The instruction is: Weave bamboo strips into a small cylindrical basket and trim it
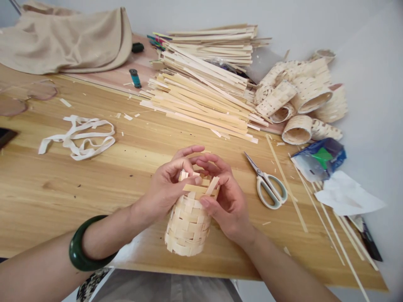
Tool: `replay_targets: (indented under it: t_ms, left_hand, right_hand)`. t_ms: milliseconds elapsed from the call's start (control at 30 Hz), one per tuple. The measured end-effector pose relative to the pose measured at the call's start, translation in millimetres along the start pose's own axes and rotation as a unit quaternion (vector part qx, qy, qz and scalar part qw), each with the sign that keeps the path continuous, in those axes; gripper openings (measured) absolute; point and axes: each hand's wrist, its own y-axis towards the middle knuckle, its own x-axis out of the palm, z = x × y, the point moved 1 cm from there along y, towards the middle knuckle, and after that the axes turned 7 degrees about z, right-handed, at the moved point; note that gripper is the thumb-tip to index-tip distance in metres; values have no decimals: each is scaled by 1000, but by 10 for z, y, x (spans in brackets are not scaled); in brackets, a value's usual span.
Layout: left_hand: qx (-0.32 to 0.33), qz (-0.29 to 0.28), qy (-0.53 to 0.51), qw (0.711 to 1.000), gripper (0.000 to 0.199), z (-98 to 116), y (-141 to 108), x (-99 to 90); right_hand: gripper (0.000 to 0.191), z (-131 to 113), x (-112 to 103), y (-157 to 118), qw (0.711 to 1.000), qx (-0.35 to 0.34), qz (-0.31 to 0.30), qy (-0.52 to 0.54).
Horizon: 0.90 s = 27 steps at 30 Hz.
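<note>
Woven basket [189, 226] in both hands, over the near edge of the bench [78, 188], rim end pointing up and away from the wearer; can't tell whether its lower end touches the wood. Left hand [165, 180] has its grip closed on the rim, thumb over a flat strip [195, 189] that runs across the top of the wall. Right hand [231, 197] grips the opposite side, thumb against the wall just below the rim, fingers curled round behind. Progress: wall looks done — over-and-under weave reads close and even from the lower end nearly to the top. Rim is not done: a slanted strip end [213, 186] sticks up by the right fingers, and short ends poke up near the left ones. Judging by that, what's left is mostly edge work, getting those ends tucked or trimmed; inside of the basket is mostly hidden, so can't say how many remain. Scissors [267, 184] lie unused to the right, blades nearly together. Woven tubes [311, 94] sit piled at the back right, beside loose strips [204, 105] in heaps.
</note>
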Motion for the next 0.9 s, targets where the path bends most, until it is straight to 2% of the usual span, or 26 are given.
replay_targets:
  t_ms: [200,300,367,467,533,600,700,800,900]
  left_hand:
    - [-13,-27,-44,999,21,-60,50,-20]
    - [-20,-57,-32,998,20,-56,78,-41]
    - [-24,-61,-19,998,19,-31,81,-42]
    - [-38,-59,-4,997,15,20,73,-29]
    - [-47,-66,4,997,14,44,73,-25]
    - [-47,-76,16,996,14,50,82,-32]
    - [-61,-90,18,994,14,25,95,-45]
    - [-97,-77,-5,992,13,-6,86,-46]
    - [-90,-60,-13,994,12,-8,72,-38]
  right_hand:
    - [16,29,28,-20,997,-27,25,-63]
    - [28,29,15,-19,994,-43,49,-90]
    - [34,14,-9,-12,993,-42,29,-110]
    - [22,-18,-39,-11,989,-31,-19,-143]
    - [21,-36,-44,-18,987,-41,-15,-152]
    - [27,-40,-38,-27,988,-46,7,-146]
    - [34,-27,-25,-35,993,-25,18,-115]
    - [26,-16,-27,-30,996,17,13,-82]
    - [25,-11,-50,-9,997,70,19,-40]
